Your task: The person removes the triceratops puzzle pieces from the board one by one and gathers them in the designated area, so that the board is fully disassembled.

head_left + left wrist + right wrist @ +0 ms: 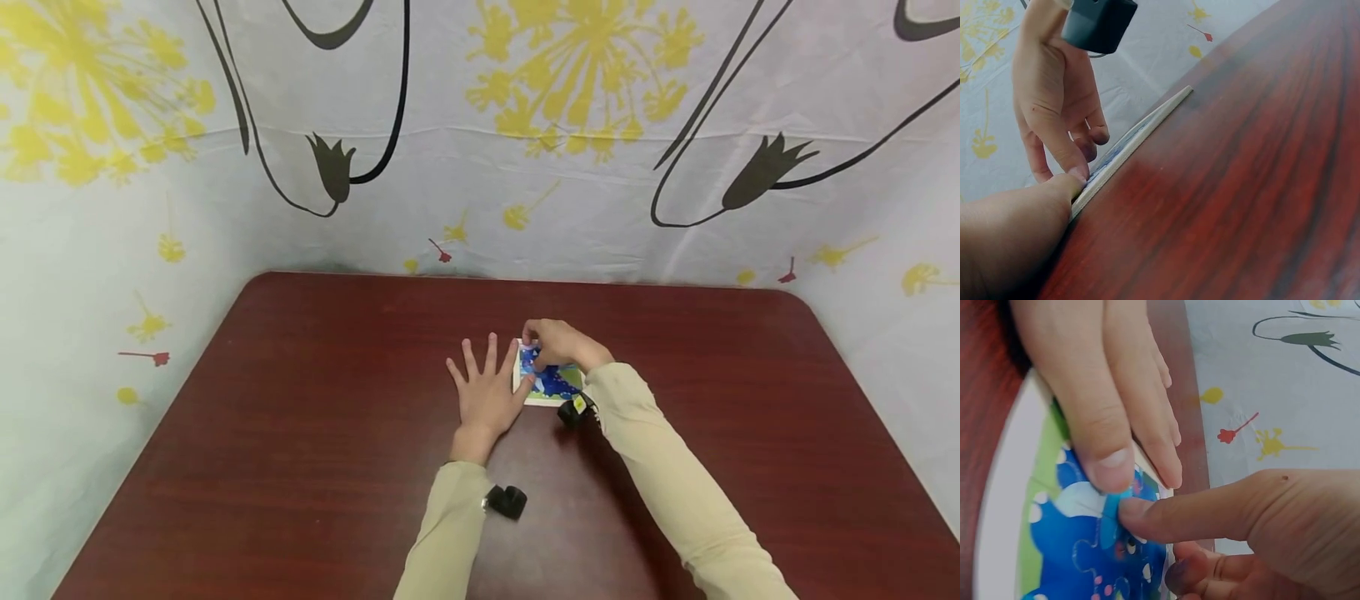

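Observation:
A small jigsaw puzzle [555,383] lies on the table, with a blue cartoon figure on green inside a pale frame. My left hand [486,398] lies flat with spread fingers at the puzzle's left side. In the right wrist view, the left thumb [1100,437] presses on the picture near its edge. My right hand [558,342] reaches over the far part of the puzzle with bent fingers. Its thumb [1147,519] touches the picture beside the left thumb, and its other fingers [1194,569] curl at the frame's far edge. Their tips are partly hidden.
The dark red wooden table [300,433] has rounded far corners. Behind it and at both sides hangs a pale cloth [420,100] with yellow and grey flower prints. A black wrist camera [507,502] sits at the left sleeve, another camera [572,412] by the right.

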`<state>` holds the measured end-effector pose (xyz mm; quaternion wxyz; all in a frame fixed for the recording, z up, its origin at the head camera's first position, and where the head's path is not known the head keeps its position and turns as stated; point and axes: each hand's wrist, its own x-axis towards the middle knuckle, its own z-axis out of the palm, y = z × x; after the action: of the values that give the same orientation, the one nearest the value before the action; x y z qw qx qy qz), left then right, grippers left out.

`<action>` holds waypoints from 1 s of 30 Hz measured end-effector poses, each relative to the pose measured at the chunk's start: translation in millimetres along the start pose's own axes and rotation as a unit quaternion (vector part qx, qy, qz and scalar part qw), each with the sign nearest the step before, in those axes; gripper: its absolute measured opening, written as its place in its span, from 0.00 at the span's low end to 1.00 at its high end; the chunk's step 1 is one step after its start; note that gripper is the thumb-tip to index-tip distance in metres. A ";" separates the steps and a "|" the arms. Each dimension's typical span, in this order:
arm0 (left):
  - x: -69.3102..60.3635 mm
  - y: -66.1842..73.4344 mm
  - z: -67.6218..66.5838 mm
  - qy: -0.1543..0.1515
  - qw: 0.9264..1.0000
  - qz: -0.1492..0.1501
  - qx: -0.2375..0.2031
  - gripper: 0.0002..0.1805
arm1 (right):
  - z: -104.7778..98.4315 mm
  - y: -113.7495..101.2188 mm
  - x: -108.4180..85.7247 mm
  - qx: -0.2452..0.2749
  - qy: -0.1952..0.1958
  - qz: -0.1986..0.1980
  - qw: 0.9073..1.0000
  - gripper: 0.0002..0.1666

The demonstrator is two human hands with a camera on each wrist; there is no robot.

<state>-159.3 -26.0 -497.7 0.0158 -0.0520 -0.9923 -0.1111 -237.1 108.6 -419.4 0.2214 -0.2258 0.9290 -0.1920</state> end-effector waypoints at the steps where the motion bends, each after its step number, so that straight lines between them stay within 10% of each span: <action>1: 0.4 0.3 0.3 -0.003 1.000 0.000 0.001 0.37 | -0.8 0.5 1.3 0.004 -0.006 0.002 1.000 0.20; 20: 2.6 2.3 -1.8 -0.005 1.000 0.001 0.004 0.37 | 2.4 2.8 -6.0 -0.087 0.094 -0.071 0.989 0.17; 30: 1.8 -0.5 0.1 0.002 1.000 0.000 -0.004 0.38 | -13.5 27.4 -28.6 -0.043 0.189 -0.065 0.979 0.16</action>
<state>-161.1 -26.3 -497.7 0.0171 -0.0515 -0.9919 -0.1149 -230.1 149.1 -411.5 0.0186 -0.2550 0.9448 -0.2049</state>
